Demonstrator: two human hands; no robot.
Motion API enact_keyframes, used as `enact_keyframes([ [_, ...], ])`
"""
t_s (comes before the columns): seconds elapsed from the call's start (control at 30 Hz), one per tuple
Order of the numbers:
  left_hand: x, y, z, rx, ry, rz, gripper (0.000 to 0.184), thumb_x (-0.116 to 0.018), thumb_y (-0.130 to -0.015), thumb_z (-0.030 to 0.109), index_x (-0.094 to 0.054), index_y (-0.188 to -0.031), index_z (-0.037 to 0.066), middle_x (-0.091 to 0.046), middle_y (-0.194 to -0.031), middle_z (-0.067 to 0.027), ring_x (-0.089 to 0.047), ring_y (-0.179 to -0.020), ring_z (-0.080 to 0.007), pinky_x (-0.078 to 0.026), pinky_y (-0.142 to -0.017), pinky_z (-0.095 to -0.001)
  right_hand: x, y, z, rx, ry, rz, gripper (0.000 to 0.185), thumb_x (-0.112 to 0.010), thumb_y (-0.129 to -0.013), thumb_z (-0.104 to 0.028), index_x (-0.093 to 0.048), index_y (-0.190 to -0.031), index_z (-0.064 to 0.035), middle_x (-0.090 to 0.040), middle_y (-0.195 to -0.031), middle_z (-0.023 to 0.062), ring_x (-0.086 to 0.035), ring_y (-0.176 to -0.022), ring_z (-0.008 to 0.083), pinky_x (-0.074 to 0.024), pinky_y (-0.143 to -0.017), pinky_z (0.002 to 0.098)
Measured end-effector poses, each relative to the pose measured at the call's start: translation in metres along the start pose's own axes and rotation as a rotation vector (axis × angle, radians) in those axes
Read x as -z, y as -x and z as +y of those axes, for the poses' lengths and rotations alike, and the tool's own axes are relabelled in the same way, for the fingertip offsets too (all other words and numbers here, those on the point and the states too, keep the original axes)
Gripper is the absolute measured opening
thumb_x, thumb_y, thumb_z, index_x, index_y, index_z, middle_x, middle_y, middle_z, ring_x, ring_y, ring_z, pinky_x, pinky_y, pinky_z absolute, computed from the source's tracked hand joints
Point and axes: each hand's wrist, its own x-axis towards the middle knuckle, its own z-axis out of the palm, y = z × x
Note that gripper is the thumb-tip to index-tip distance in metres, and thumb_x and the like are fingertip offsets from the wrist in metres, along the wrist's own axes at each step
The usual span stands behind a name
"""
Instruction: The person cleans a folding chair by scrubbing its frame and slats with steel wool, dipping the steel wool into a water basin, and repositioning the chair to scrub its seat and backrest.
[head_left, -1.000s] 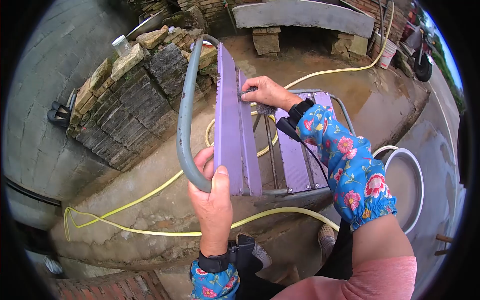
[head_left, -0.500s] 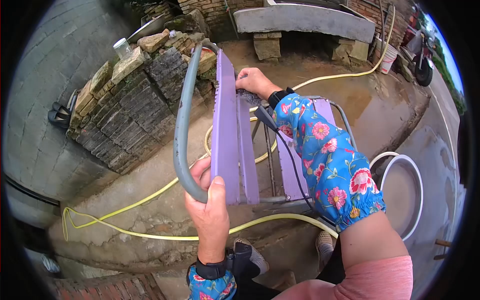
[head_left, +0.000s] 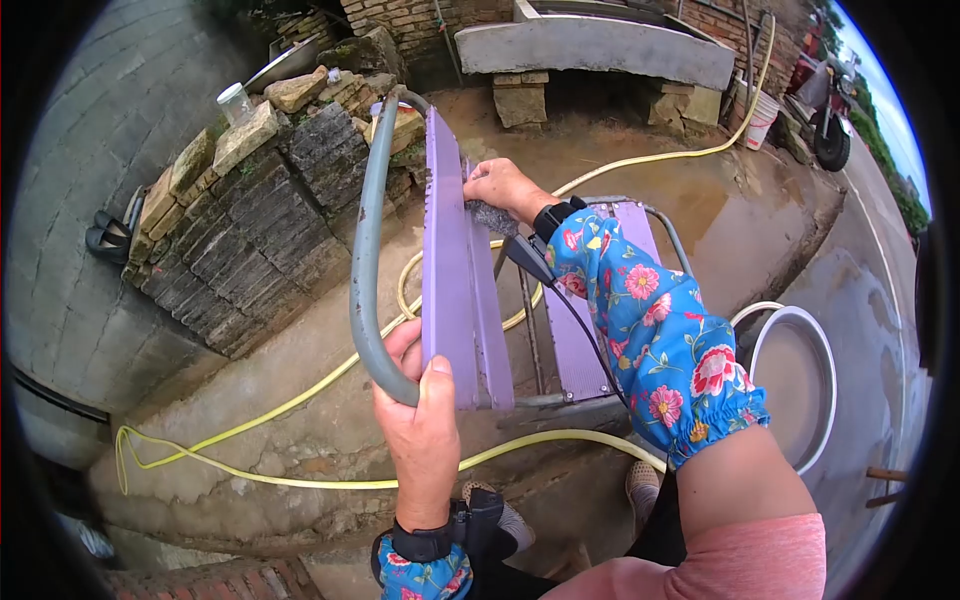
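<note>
A chair with purple slats and a grey metal tube frame stands tilted before me. My left hand is closed round the lower corner of the bent tube, its thumb against the edge of the purple slat. My right hand is closed on a dark grey, fuzzy scouring pad and presses it to the inner side of the upper slats. Part of the pad is hidden under the fingers. Another purple slatted panel of the chair lies partly behind my right sleeve.
A yellow hose loops over the wet concrete around the chair. To the right is a round basin. A stack of bricks and tiles stands at the left, and a concrete trough at the back. A white bucket sits farther off.
My right hand with the scouring pad has shifted slightly down and left along the slats. My left hand keeps its hold on the tube. The whole view has moved a little.
</note>
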Motion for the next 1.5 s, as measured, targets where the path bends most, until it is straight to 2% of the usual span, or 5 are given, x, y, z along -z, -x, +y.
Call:
enact_keyframes([
  [0.17,0.000,-0.001,0.000,0.000,-0.009,-0.008,0.036,-0.049,-0.091,0.001,-0.043,-0.126,-0.006,-0.058,-0.120,-0.0174,-0.056,-0.113,-0.0196,-0.043,-0.096,-0.0308,-0.003,-0.051,0.006,0.094,0.159,0.300,0.029,-0.085,-0.059,-0.021,-0.065,-0.070,-0.0028,-0.067,-0.071,0.0102,-0.063,-0.066,0.0175,-0.0509,-0.065,0.0326],
  [0.73,0.000,0.002,0.002,0.009,-0.028,-0.021,0.035,-0.050,-0.092,0.007,-0.045,-0.125,-0.004,-0.060,-0.117,-0.0160,-0.057,-0.109,-0.0177,-0.043,-0.095,-0.0313,-0.005,-0.053,0.019,0.135,0.057,0.241,0.021,-0.081,-0.066,-0.018,-0.068,-0.074,-0.0043,-0.066,-0.069,0.0054,-0.060,-0.066,0.0138,-0.0502,-0.063,0.0317],
  [1.0,-0.003,0.000,0.001,-0.004,0.008,-0.017,0.035,-0.049,-0.091,0.002,-0.045,-0.125,-0.006,-0.060,-0.117,-0.0156,-0.057,-0.110,-0.0179,-0.043,-0.095,-0.0305,0.004,0.028,-0.001,0.212,0.097,-0.167,0.012,-0.075,-0.077,-0.011,-0.066,-0.080,-0.0028,-0.065,-0.076,0.0023,-0.057,-0.070,0.0098,-0.0494,-0.066,0.0271],
  [1.27,-0.003,0.003,-0.001,0.002,-0.022,-0.003,0.035,-0.050,-0.091,0.002,-0.045,-0.125,-0.006,-0.058,-0.119,-0.0176,-0.056,-0.111,-0.0193,-0.042,-0.097,-0.0313,0.003,-0.027,0.005,0.228,0.149,0.249,0.023,-0.080,-0.065,-0.020,-0.069,-0.077,-0.0047,-0.066,-0.071,0.0085,-0.061,-0.068,0.0166,-0.0506,-0.067,0.0327],
  [1.5,-0.002,-0.001,-0.005,-0.053,-0.053,-0.006,0.035,-0.051,-0.092,0.009,-0.047,-0.125,-0.004,-0.057,-0.119,-0.0149,-0.056,-0.108,-0.0166,-0.043,-0.093,-0.0299,0.005,0.038,0.000,0.324,0.230,-0.128,0.017,-0.075,-0.075,-0.018,-0.069,-0.084,-0.0045,-0.067,-0.078,0.0057,-0.060,-0.076,0.0121,-0.0495,-0.072,0.0289],
])
